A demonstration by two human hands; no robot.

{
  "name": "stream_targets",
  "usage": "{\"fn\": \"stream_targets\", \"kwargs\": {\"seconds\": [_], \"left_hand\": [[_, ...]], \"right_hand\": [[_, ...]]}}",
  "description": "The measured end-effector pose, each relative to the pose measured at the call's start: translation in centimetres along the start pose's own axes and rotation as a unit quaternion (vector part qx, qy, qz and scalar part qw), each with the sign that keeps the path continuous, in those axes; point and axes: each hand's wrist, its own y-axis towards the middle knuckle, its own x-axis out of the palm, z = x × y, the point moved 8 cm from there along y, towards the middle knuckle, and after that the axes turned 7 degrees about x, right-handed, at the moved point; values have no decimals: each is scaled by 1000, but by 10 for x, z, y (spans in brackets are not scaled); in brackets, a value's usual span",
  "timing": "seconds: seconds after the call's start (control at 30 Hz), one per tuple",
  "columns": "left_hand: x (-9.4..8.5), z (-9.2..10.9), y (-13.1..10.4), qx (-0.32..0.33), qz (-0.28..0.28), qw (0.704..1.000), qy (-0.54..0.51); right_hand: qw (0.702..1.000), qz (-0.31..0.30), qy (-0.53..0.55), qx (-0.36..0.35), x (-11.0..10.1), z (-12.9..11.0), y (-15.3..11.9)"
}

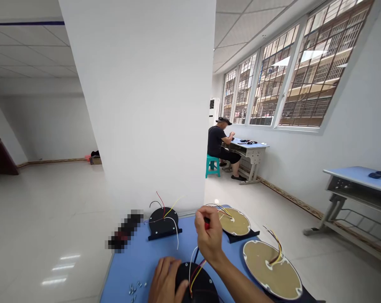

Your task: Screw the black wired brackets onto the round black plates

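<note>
Right hand was raised over the near part of the blue bench, fingers clenched around a red-handled tool whose working end could not be made out. Left hand lay flat, fingers spread, pressing on the left side of a black round housing at the near edge of the bench. Coloured wires, red, yellow, white and black, rose from the middle of that housing toward the right hand.

Count of round units on the bench: four. Two showed black backs: the one under the left hand and a second black unit at the far edge, on a black bracket, with loose red, yellow, white and black leads standing up from it. Two lay tan face up with white rims: a far tan disc just beyond the right hand, and a near tan disc at the right, each with a bundle of leads at its centre.

A scatter of small metal screws lay on the bench left of the left hand; number could not be counted. A blurred dark object sat at the far left corner.

One other person sat at a separate desk by the windows, well apart.
</note>
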Motion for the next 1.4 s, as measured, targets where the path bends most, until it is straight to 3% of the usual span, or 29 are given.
{"fn": "stream_targets", "kwargs": {"seconds": [0.13,0.27,0.4,0.8,0.97,1.17,1.4], "left_hand": [[6,-4,26,-75,-54,994,-59],[22,-6,22,-76,-92,990,-73],[30,-11,15,-67,-89,990,-87],[30,-7,16,-57,-99,989,-94],[32,-10,15,-57,-101,989,-92],[31,-9,13,-53,-87,989,-103],[28,-7,13,-74,-90,987,-109]], "right_hand": [[999,-31,-14,8,29,26,-10],[998,-48,-29,5,40,38,-19],[998,-53,-45,4,42,44,-25],[991,-59,-107,-48,43,37,-30],[978,-84,-158,-108,47,31,-38],[912,-242,-265,-199,62,13,-47],[785,-425,-423,-158,62,14,-27]]}}
